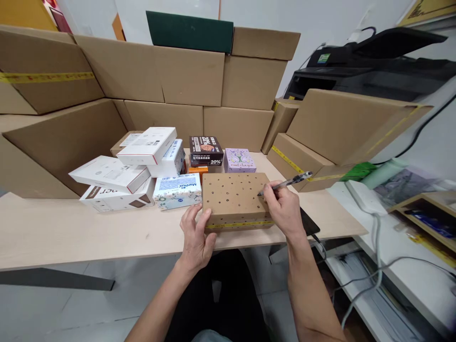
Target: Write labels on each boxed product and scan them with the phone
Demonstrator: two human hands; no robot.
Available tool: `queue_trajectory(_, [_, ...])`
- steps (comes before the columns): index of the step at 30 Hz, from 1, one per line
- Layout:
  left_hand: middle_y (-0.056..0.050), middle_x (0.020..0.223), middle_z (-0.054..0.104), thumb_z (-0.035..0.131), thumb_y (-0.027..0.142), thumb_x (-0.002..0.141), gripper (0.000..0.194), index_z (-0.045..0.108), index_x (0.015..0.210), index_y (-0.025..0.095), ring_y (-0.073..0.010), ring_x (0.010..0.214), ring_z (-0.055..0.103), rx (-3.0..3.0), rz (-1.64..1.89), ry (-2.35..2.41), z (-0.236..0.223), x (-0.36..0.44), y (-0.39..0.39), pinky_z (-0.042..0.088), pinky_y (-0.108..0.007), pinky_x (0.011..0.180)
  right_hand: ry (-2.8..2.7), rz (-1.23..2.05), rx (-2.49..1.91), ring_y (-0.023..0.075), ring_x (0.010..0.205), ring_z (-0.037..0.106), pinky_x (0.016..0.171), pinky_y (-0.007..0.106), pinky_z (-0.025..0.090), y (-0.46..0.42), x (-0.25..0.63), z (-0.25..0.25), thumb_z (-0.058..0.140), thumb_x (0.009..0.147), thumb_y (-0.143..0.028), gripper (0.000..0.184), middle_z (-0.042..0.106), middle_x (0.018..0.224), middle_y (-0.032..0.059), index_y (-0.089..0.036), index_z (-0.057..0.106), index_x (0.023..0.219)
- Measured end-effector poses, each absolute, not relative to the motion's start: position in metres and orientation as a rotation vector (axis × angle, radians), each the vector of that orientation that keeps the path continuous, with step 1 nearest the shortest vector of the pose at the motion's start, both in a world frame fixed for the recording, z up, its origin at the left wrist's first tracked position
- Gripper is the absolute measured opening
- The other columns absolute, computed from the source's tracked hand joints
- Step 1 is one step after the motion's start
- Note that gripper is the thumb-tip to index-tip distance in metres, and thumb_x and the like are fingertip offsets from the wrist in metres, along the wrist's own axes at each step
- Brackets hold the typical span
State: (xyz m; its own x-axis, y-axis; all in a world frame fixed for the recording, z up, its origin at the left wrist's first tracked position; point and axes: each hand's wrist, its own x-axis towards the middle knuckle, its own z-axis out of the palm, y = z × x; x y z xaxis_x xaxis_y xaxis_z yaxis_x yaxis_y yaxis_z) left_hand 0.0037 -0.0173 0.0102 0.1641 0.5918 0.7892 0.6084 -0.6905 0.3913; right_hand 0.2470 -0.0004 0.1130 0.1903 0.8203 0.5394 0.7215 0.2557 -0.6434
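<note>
A brown cardboard box (235, 194) lies in front of me at the table's near edge, its top and front dotted with small dark marks and a strip of yellow tape along the front. My right hand (285, 206) is closed around a pen (294, 180), whose tip is at the right part of the box's top. At the box's left front corner rests my left hand (196, 235), fingers apart and touching its side. Just left of the box sits a blue and white tissue pack (178, 191).
Several white boxes (109, 173) are stacked at the left. Behind stand a dark brown box (205, 151) and a purple box (240, 160). Large cardboard cartons (192, 78) wall off the table's back. A black printer (370, 71) is at the far right, and a dark tablet-like device (309, 222) lies beside my right wrist.
</note>
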Motion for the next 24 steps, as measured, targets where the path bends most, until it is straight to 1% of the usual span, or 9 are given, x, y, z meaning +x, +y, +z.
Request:
queue_trajectory(7, [-0.015,0.144,0.035,0.036,0.039,0.100,0.052,0.028,0.151,0.030,-0.0323,0.139,0.032,-2.375,-1.611,-1.209,0.010,0.005,-0.014,0.028,-0.055,0.112,-1.535,0.160,-1.476,0.0144,0.060,0.058,0.063,0.026,0.041,0.000,0.247,0.111,0.049,0.095,-0.045,0.032,0.062,0.065,0.0003,-0.018,0.060,0.083])
queue_trajectory(12, [-0.016,0.145,0.035,0.036,0.039,0.101,0.052,0.028,0.151,0.028,-0.0328,0.139,0.032,-2.370,-1.607,-1.214,0.009,0.004,-0.016,0.027,-0.055,0.112,-1.148,0.224,-1.325,0.0123,0.053,0.053,0.054,0.024,0.040,-0.003,0.257,0.111,0.050,0.093,-0.052,0.035,0.056,0.060,-0.0035,-0.019,0.058,0.087])
queue_trajectory(14, [-0.016,0.145,0.034,0.036,0.038,0.101,0.052,0.028,0.151,0.028,-0.0325,0.139,0.031,-2.372,-1.606,-1.211,0.009,0.004,-0.016,0.027,-0.055,0.112,-1.021,0.222,-1.269,0.0111,0.050,0.050,0.050,0.023,0.039,-0.004,0.271,0.110,0.048,0.093,-0.054,0.036,0.056,0.062,-0.0035,-0.019,0.056,0.088])
queue_trajectory(16, [-0.016,0.145,0.034,0.036,0.038,0.101,0.052,0.028,0.151,0.028,-0.0324,0.139,0.031,-2.377,-1.611,-1.205,0.009,0.004,-0.016,0.027,-0.055,0.112,-1.030,0.220,-1.323,0.0104,0.049,0.050,0.050,0.023,0.038,-0.006,0.290,0.104,0.047,0.093,-0.053,0.035,0.059,0.065,-0.0022,-0.020,0.055,0.087])
queue_trajectory(18, [-0.017,0.145,0.035,0.036,0.038,0.101,0.052,0.028,0.151,0.027,-0.0327,0.139,0.032,-2.377,-1.618,-1.201,0.009,0.004,-0.016,0.027,-0.055,0.111,-1.189,0.250,-1.511,0.0114,0.052,0.051,0.053,0.024,0.039,-0.006,0.309,0.094,0.052,0.091,-0.047,0.029,0.060,0.065,-0.0015,-0.019,0.057,0.085])
queue_trajectory(20, [-0.017,0.145,0.035,0.037,0.038,0.101,0.052,0.029,0.151,0.027,-0.0329,0.138,0.032,-2.373,-1.627,-1.201,0.008,0.004,-0.016,0.027,-0.055,0.111,-1.425,0.325,-1.739,0.0142,0.057,0.054,0.058,0.025,0.040,-0.004,0.321,0.080,0.057,0.086,-0.036,0.019,0.061,0.064,-0.0013,-0.018,0.062,0.092])
queue_trajectory(21, [-0.017,0.145,0.035,0.037,0.038,0.101,0.052,0.029,0.151,0.028,-0.0329,0.138,0.033,-2.370,-1.631,-1.200,0.008,0.004,-0.016,0.027,-0.055,0.111,-1.527,0.359,-1.830,0.0158,0.061,0.056,0.061,0.026,0.040,-0.003,0.324,0.073,0.057,0.083,-0.028,0.020,0.063,0.065,-0.0007,-0.017,0.063,0.099])
queue_trajectory(23, [-0.017,0.145,0.035,0.037,0.038,0.101,0.051,0.029,0.151,0.028,-0.0329,0.138,0.033,-2.367,-1.639,-1.201,0.008,0.004,-0.016,0.027,-0.055,0.110,-1.646,0.385,-1.948,0.0185,0.072,0.062,0.066,0.026,0.041,-0.001,0.325,0.060,0.054,0.078,-0.016,0.033,0.068,0.073,0.0022,-0.017,0.063,0.110])
queue_trajectory(24, [-0.017,0.145,0.035,0.037,0.037,0.101,0.051,0.029,0.150,0.028,-0.0329,0.138,0.033,-2.368,-1.641,-1.203,0.008,0.004,-0.016,0.027,-0.055,0.110,-1.672,0.377,-1.982,0.0196,0.079,0.064,0.068,0.026,0.041,-0.001,0.323,0.056,0.052,0.077,-0.013,0.036,0.071,0.080,0.0045,-0.017,0.063,0.112])
